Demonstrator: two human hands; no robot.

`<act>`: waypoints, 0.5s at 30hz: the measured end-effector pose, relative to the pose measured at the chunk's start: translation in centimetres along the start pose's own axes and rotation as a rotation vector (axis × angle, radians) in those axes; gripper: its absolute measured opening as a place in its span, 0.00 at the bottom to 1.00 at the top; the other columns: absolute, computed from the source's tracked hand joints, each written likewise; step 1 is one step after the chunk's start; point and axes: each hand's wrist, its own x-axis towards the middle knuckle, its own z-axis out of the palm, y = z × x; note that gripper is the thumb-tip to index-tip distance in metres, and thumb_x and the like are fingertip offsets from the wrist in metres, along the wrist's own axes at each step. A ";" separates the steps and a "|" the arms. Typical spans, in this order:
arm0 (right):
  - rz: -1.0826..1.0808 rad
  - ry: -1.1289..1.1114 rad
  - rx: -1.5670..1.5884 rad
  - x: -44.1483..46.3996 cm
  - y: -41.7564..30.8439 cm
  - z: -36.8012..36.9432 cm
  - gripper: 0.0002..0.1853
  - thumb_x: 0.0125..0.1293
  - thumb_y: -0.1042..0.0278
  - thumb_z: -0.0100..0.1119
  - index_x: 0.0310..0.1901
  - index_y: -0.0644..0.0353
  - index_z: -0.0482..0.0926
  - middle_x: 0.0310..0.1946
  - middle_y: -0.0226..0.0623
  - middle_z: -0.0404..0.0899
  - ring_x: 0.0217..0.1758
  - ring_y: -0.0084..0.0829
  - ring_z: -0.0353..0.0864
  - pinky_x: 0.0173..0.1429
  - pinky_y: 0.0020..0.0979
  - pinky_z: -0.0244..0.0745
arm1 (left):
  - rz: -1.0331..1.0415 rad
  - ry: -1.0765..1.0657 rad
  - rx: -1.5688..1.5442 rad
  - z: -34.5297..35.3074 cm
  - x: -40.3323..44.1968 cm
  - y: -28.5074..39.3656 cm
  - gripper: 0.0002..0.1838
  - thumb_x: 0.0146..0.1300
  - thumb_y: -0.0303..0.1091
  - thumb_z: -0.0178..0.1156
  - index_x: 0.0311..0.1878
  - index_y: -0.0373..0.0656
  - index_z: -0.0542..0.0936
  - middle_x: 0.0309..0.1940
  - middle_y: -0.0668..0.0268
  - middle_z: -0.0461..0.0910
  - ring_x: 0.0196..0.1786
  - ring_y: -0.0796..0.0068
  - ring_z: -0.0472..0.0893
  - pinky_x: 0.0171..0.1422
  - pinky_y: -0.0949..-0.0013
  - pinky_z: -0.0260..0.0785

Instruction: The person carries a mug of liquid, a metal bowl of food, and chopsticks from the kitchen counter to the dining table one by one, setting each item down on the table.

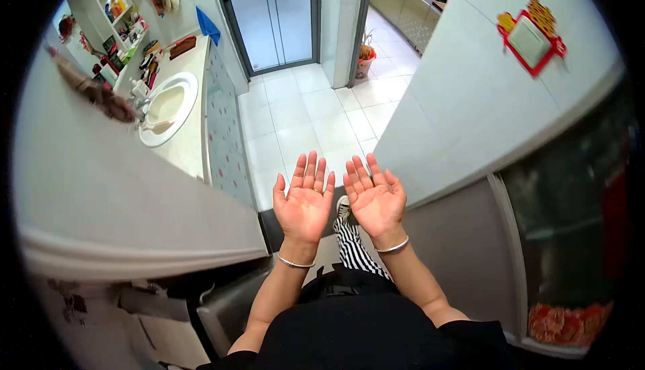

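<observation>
Palm up in front of my body, my left hand (pixel 304 202) has its fingers stretched out and nothing in it. A thin ring shows on one finger, and a silver bangle (pixel 295 263) circles that wrist. Beside it, a small gap away, my right hand (pixel 374 198) also lies palm up with fingers extended, holding nothing. Another silver bangle (pixel 392 245) is on the right wrist. Neither hand touches any object. Below them are a striped trouser leg (pixel 356 245) and a dark shoe with a white toe (pixel 343 207).
On the left, a counter (pixel 188 158) carries a white washbasin (pixel 190 94), under shelves of toiletries. Ahead stands a frosted glass door (pixel 272 20). A doorway on its right shows a potted plant (pixel 364 66). A red-framed wall switch (pixel 530 42) is on the right wall.
</observation>
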 end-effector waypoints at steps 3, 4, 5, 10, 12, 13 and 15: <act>0.019 -0.059 0.022 8.8 -2.7 2.4 0.25 0.66 0.59 0.49 0.63 0.59 0.67 0.64 0.46 0.67 0.69 0.42 0.64 0.73 0.46 0.59 | 0.016 -0.013 -0.003 2.2 8.9 -0.2 0.27 0.68 0.49 0.48 0.63 0.41 0.68 0.67 0.60 0.66 0.71 0.64 0.61 0.76 0.52 0.50; 0.024 -0.040 0.015 11.9 -3.8 3.5 0.25 0.66 0.59 0.48 0.63 0.59 0.66 0.64 0.45 0.67 0.69 0.42 0.64 0.73 0.46 0.59 | 0.006 0.008 -0.007 3.2 12.1 -0.5 0.27 0.68 0.50 0.48 0.63 0.40 0.67 0.68 0.60 0.66 0.71 0.64 0.61 0.76 0.52 0.50; 0.027 -0.032 0.010 14.9 -5.0 4.2 0.25 0.66 0.60 0.48 0.63 0.59 0.66 0.64 0.45 0.67 0.68 0.42 0.65 0.72 0.46 0.60 | -0.005 0.018 -0.006 4.0 15.2 -0.9 0.27 0.68 0.50 0.47 0.63 0.40 0.67 0.68 0.60 0.65 0.72 0.63 0.61 0.76 0.52 0.49; 0.033 -0.052 0.013 27.0 -9.5 9.7 0.26 0.66 0.59 0.47 0.64 0.58 0.64 0.63 0.43 0.66 0.68 0.41 0.65 0.71 0.45 0.61 | -0.007 -0.027 0.018 8.8 27.9 -2.1 0.28 0.68 0.50 0.47 0.64 0.40 0.67 0.68 0.60 0.65 0.71 0.63 0.61 0.76 0.53 0.49; -0.005 -0.068 0.009 30.1 -11.9 11.2 0.26 0.66 0.59 0.47 0.64 0.58 0.64 0.63 0.43 0.66 0.67 0.41 0.65 0.71 0.44 0.62 | 0.010 -0.036 0.037 10.0 32.5 -3.1 0.28 0.68 0.50 0.47 0.64 0.41 0.66 0.68 0.60 0.66 0.71 0.63 0.62 0.76 0.53 0.49; -0.029 -0.062 0.016 31.7 -13.2 11.8 0.26 0.66 0.59 0.47 0.64 0.58 0.64 0.63 0.43 0.66 0.67 0.41 0.65 0.71 0.44 0.62 | -0.015 -0.035 0.034 10.3 35.0 -3.8 0.28 0.68 0.50 0.47 0.65 0.41 0.66 0.68 0.60 0.65 0.71 0.63 0.61 0.76 0.53 0.49; -0.087 -0.047 0.036 35.0 -15.2 12.4 0.26 0.66 0.59 0.47 0.64 0.58 0.64 0.63 0.42 0.66 0.67 0.41 0.65 0.71 0.44 0.62 | -0.087 -0.037 0.030 10.6 40.0 -4.8 0.28 0.68 0.50 0.47 0.65 0.41 0.66 0.68 0.60 0.65 0.72 0.63 0.61 0.76 0.53 0.49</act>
